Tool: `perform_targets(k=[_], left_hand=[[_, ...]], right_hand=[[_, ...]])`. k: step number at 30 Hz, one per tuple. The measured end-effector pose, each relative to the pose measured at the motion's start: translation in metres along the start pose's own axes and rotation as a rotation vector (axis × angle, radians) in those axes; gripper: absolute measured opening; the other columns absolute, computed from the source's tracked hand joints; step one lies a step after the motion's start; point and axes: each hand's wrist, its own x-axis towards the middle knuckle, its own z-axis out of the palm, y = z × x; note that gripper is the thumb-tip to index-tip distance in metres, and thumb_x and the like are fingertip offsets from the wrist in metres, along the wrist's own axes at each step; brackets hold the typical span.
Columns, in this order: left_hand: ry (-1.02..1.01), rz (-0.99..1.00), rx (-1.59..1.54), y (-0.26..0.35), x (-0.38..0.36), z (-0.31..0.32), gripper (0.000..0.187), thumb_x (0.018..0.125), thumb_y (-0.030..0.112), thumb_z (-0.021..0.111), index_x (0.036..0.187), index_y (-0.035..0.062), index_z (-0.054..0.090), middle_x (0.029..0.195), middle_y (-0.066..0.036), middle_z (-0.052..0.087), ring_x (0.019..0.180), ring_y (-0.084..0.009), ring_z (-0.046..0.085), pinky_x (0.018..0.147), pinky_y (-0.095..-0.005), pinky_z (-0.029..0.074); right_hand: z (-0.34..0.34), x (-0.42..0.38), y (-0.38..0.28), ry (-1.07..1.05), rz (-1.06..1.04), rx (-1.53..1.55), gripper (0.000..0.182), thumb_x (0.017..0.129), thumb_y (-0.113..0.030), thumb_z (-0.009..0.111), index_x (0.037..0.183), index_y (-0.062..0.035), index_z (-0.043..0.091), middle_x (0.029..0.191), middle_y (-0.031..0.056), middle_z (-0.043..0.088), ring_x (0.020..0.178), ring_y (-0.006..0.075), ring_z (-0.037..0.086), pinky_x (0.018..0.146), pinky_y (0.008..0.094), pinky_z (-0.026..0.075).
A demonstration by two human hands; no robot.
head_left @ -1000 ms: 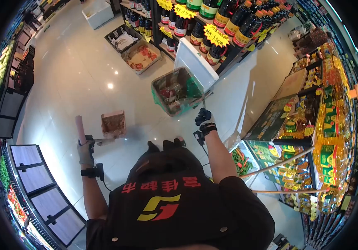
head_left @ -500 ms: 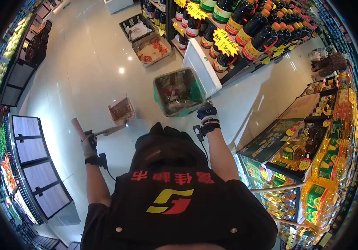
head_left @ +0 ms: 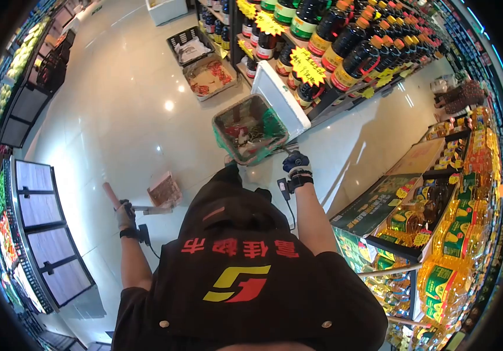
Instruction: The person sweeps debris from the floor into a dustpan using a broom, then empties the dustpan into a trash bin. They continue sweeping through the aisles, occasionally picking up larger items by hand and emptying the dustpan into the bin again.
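Observation:
My left hand (head_left: 126,216), gloved, is closed around the handle of a dustpan (head_left: 165,192). The handle's pinkish end sticks out past my fingers, and the dirty pan hangs low over the floor to my left. My right hand (head_left: 296,165), in a dark blue glove, is closed close by the near right corner of a basket (head_left: 219,126). A thin greyish piece shows between that hand and the basket; I cannot tell what it is. Green plastic lines the basket, and mixed scraps lie inside. A white foam board (head_left: 283,96) leans beside it.
A shallow tray with reddish scraps (head_left: 188,79) and a black crate (head_left: 172,42) sit on the floor ahead. Shelves of dark sauce bottles (head_left: 327,44) rise ahead right. Oil bottles (head_left: 441,281) line the right side, a cabinet (head_left: 52,210) the left. Another person (head_left: 462,96) is far right.
The dustpan has swung back toward me and turned. My right hand has drawn slightly back from the basket corner. One leg has come forward beside the basket.

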Motion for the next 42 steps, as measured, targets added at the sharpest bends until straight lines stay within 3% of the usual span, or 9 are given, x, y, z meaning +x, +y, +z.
perform_targets(k=[1,4,6,8,11,14,20,32,42], left_hand=[[0.019,0.009,-0.035,0.002,-0.005,0.0,0.016,0.069,-0.002,0.056,0.081,0.0078,0.053,0.058,0.0,0.047,0.04,-0.011,0.043,0.036,-0.0215,0.035],[0.146,-0.033,-0.067,0.008,-0.011,-0.007,0.017,0.068,-0.003,0.055,0.082,0.0069,0.053,0.058,0.0,0.048,0.039,-0.0109,0.043,0.034,-0.0202,0.035],[0.123,0.032,-0.084,0.005,-0.013,-0.018,0.017,0.069,-0.001,0.055,0.084,0.0062,0.054,0.057,0.0,0.047,0.038,-0.0105,0.044,0.033,-0.0194,0.035],[0.142,0.056,-0.048,0.019,-0.024,-0.024,0.017,0.07,0.001,0.055,0.087,0.0051,0.054,0.054,0.0,0.046,0.038,-0.0102,0.043,0.033,-0.02,0.034],[0.17,0.124,-0.059,0.036,-0.041,-0.026,0.018,0.072,0.001,0.057,0.089,0.0027,0.055,0.054,-0.001,0.048,0.037,-0.0099,0.042,0.036,-0.0211,0.034],[0.171,0.167,0.054,0.051,-0.048,-0.039,0.018,0.071,-0.002,0.056,0.088,0.0006,0.059,0.056,-0.003,0.051,0.038,-0.0103,0.044,0.035,-0.0199,0.032],[0.201,0.216,-0.001,0.063,-0.088,-0.114,0.022,0.075,0.0,0.053,0.097,-0.0022,0.058,0.057,-0.003,0.051,0.044,-0.0104,0.046,0.042,-0.0197,0.037],[0.167,0.12,-0.181,0.012,-0.115,-0.39,0.03,0.075,-0.002,0.049,0.104,-0.0058,0.056,0.065,-0.004,0.051,0.051,-0.0096,0.047,0.045,-0.0177,0.038],[0.375,-0.095,0.024,-0.044,-0.086,-0.474,0.016,0.07,-0.002,0.061,0.085,0.0036,0.059,0.058,-0.002,0.052,0.038,-0.0095,0.044,0.035,-0.0202,0.033]], right_hand=[[-0.002,-0.006,0.007,0.051,-0.162,-0.653,0.012,0.073,-0.017,0.052,0.064,-0.016,0.059,0.062,0.0033,0.059,0.065,0.0177,0.06,0.056,0.0323,0.046],[0.007,-0.046,0.02,-0.384,0.263,2.109,0.021,0.079,-0.018,0.05,0.057,-0.0183,0.05,0.052,-0.0032,0.046,0.043,0.0148,0.046,0.041,0.0287,0.036],[0.014,-0.08,0.007,-0.079,0.56,2.04,0.025,0.081,-0.016,0.047,0.057,-0.019,0.044,0.049,-0.0059,0.034,0.039,0.0135,0.035,0.038,0.0285,0.029],[0.024,-0.098,0.006,0.172,0.767,1.474,0.02,0.079,-0.014,0.049,0.059,-0.0181,0.047,0.049,-0.0039,0.04,0.041,0.0137,0.042,0.039,0.0294,0.034],[0.067,-0.121,0.115,-0.028,0.512,0.85,0.016,0.077,-0.012,0.054,0.062,-0.0149,0.049,0.052,0.0007,0.048,0.046,0.0133,0.05,0.042,0.0305,0.041],[0.053,-0.124,0.047,0.164,1.232,1.026,0.012,0.075,-0.005,0.054,0.068,-0.0112,0.047,0.048,0.0036,0.042,0.037,0.016,0.042,0.032,0.0317,0.033],[0.175,-0.139,-0.009,-0.009,1.223,1.05,0.015,0.078,-0.02,0.05,0.065,-0.0189,0.042,0.048,0.0022,0.037,0.035,0.0196,0.037,0.032,0.0326,0.029],[0.403,-0.229,-0.255,-0.474,1.112,1.037,0.01,0.076,-0.013,0.054,0.068,-0.0133,0.047,0.051,0.0018,0.042,0.037,0.0162,0.04,0.034,0.0303,0.031],[0.375,-0.285,-0.345,-0.505,0.813,0.95,0.012,0.08,-0.008,0.057,0.088,-0.0132,0.05,0.057,0.001,0.048,0.039,0.0106,0.044,0.033,0.0229,0.032]])
